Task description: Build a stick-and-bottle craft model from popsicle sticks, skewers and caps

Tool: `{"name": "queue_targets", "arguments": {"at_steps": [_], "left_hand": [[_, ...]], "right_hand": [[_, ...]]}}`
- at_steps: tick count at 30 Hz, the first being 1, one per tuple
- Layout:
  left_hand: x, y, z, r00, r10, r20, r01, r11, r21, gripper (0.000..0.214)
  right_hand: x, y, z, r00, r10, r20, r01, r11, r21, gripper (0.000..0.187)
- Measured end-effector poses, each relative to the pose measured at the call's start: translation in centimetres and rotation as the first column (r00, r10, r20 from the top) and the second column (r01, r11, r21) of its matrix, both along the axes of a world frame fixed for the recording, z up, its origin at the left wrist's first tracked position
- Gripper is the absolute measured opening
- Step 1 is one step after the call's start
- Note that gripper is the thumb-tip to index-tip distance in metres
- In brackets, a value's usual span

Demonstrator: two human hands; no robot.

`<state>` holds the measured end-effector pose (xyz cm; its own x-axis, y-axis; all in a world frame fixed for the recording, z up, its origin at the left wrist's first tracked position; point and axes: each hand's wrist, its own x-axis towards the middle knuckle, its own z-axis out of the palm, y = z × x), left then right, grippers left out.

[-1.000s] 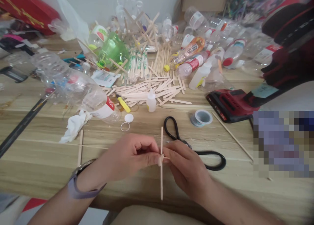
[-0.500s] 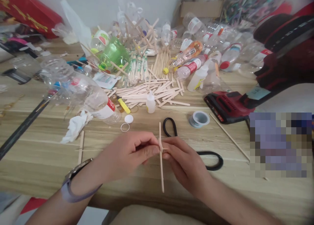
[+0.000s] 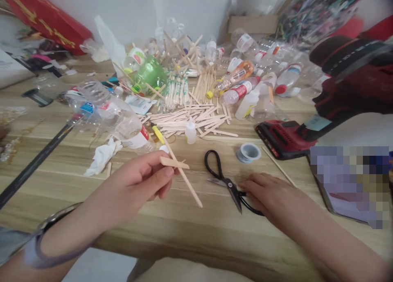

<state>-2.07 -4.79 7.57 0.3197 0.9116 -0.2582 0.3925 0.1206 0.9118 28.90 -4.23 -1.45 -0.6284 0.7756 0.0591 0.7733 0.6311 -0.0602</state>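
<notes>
My left hand (image 3: 144, 177) pinches a cross of wooden craft sticks (image 3: 187, 183) between thumb and fingers, held above the table. One stick is long and slanted, and a shorter flat piece lies across it. Black-handled scissors (image 3: 229, 184) lie on the table to the right, blades partly spread. My right hand (image 3: 270, 192) is closed over their right handle loop, which it partly hides. Just beyond that hand is a grey spool (image 3: 248, 152). A small glue bottle (image 3: 190, 132) stands behind the crossed sticks.
Loose craft sticks (image 3: 175, 120) are heaped at mid-table, with plastic bottles (image 3: 242, 87) behind. A red cordless power tool (image 3: 285, 138) and a blurred-out flat device (image 3: 344, 183) are at right. Crumpled tissue (image 3: 102, 155) and a large clear bottle (image 3: 130, 130) lie at left.
My right hand has let go of the crossed sticks and moved right onto the scissors. My left hand has shifted left with the sticks, now turned at a slant.
</notes>
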Motion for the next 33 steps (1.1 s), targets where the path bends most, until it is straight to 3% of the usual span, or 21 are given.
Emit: {"name": "queue_targets", "arguments": {"at_steps": [3, 6, 8, 10, 11, 12, 14, 16, 17, 18, 19, 21, 22, 23, 25, 26, 28, 29, 31, 33], "left_hand": [[-0.1, -0.1, -0.3, 0.981, 0.095, 0.171, -0.065, 0.983, -0.173, 0.021], [0.1, 0.1, -0.9, 0.946, 0.179, 0.271, -0.106, 0.959, -0.263, 0.022], [0.2, 0.2, -1.5, 0.931, 0.185, 0.316, -0.102, 0.960, -0.261, 0.023], [0.4, 0.5, -2.0, 0.912, 0.188, 0.364, -0.122, 0.973, -0.196, 0.024], [0.5, 0.7, -2.3, 0.899, 0.199, 0.390, -0.153, 0.977, -0.147, 0.024], [0.7, 0.9, -2.6, 0.880, 0.215, 0.424, -0.190, 0.977, -0.100, 0.023], [1.2, 1.5, -3.1, 0.821, 0.246, 0.515, -0.266, 0.963, -0.037, 0.019], [2.0, 2.1, -3.6, 0.751, 0.240, 0.615, -0.256, 0.965, -0.063, 0.014], [2.4, 2.3, -3.9, 0.727, 0.229, 0.647, -0.235, 0.969, -0.078, 0.013], [2.8, 2.6, -4.2, 0.706, 0.212, 0.676, -0.202, 0.975, -0.095, 0.012], [3.2, 2.8, -4.5, 0.696, 0.198, 0.691, -0.154, 0.980, -0.125, 0.012], [3.8, 3.1, -5.2, 0.648, 0.194, 0.737, -0.084, 0.979, -0.184, 0.012], [4.0, 3.2, -5.5, 0.610, 0.217, 0.762, -0.082, 0.974, -0.211, 0.009], [4.1, 3.2, -5.8, 0.574, 0.232, 0.785, -0.067, 0.969, -0.238, 0.008], [4.1, 3.2, -6.1, 0.517, 0.265, 0.814, -0.049, 0.958, -0.281, 0.009], [4.0, 3.2, -6.2, 0.505, 0.279, 0.817, -0.043, 0.953, -0.299, 0.010], [4.0, 3.1, -6.1, 0.501, 0.320, 0.804, -0.059, 0.939, -0.337, 0.009], [4.1, 3.0, -6.1, 0.502, 0.348, 0.792, -0.073, 0.929, -0.362, 0.008], [4.4, 2.7, -5.9, 0.498, 0.400, 0.769, -0.078, 0.905, -0.419, 0.006], [5.1, 2.4, -5.6, 0.475, 0.437, 0.764, -0.068, 0.883, -0.464, 0.008]], "right_hand": [[0.1, -0.6, -1.1, 1.000, 0.011, 0.002, -0.011, 0.999, -0.034, 0.028], [0.2, -0.4, -1.2, 1.000, 0.000, -0.012, -0.002, 0.996, -0.087, 0.026], [0.3, -0.1, -0.6, 0.996, -0.056, -0.065, 0.041, 0.976, -0.213, 0.021], [0.4, -0.1, 0.3, 0.967, -0.144, -0.209, 0.043, 0.904, -0.426, 0.018], [0.3, -0.2, 0.8, 0.926, -0.213, -0.313, 0.003, 0.831, -0.557, 0.018], [0.3, -0.3, 1.2, 0.854, -0.315, -0.413, -0.068, 0.721, -0.689, 0.020], [0.0, -0.8, 1.7, 0.643, -0.596, -0.481, -0.285, 0.397, -0.873, 0.026], [-0.4, -1.3, 1.8, 0.450, -0.813, -0.369, -0.533, 0.086, -0.842, 0.029], [-0.6, -1.5, 1.7, 0.393, -0.863, -0.317, -0.642, -0.011, -0.767, 0.029], [-1.0, -1.6, 1.6, 0.357, -0.886, -0.297, -0.729, -0.065, -0.682, 0.028], [-1.4, -1.6, 1.5, 0.328, -0.896, -0.301, -0.791, -0.086, -0.606, 0.028], [-2.5, -1.6, 1.5, 0.274, -0.897, -0.347, -0.858, -0.065, -0.509, 0.029], [-3.1, -1.5, 1.5, 0.239, -0.893, -0.382, -0.864, -0.017, -0.503, 0.029], [-3.7, -1.5, 1.5, 0.195, -0.882, -0.429, -0.852, 0.064, -0.520, 0.029], [-4.7, -1.3, 1.7, 0.115, -0.804, -0.584, -0.751, 0.314, -0.580, 0.034], [-5.2, -1.3, 1.8, 0.122, -0.725, -0.678, -0.653, 0.456, -0.605, 0.037], [-5.7, -1.2, 1.8, 0.235, -0.542, -0.807, -0.408, 0.699, -0.588, 0.039], [-5.9, -1.2, 1.7, 0.300, -0.467, -0.832, -0.302, 0.781, -0.547, 0.040], [-6.2, -1.1, 1.4, 0.346, -0.382, -0.857, -0.150, 0.879, -0.453, 0.039], [-6.6, -0.9, 0.9, 0.273, -0.344, -0.899, -0.086, 0.922, -0.378, 0.037]]}}
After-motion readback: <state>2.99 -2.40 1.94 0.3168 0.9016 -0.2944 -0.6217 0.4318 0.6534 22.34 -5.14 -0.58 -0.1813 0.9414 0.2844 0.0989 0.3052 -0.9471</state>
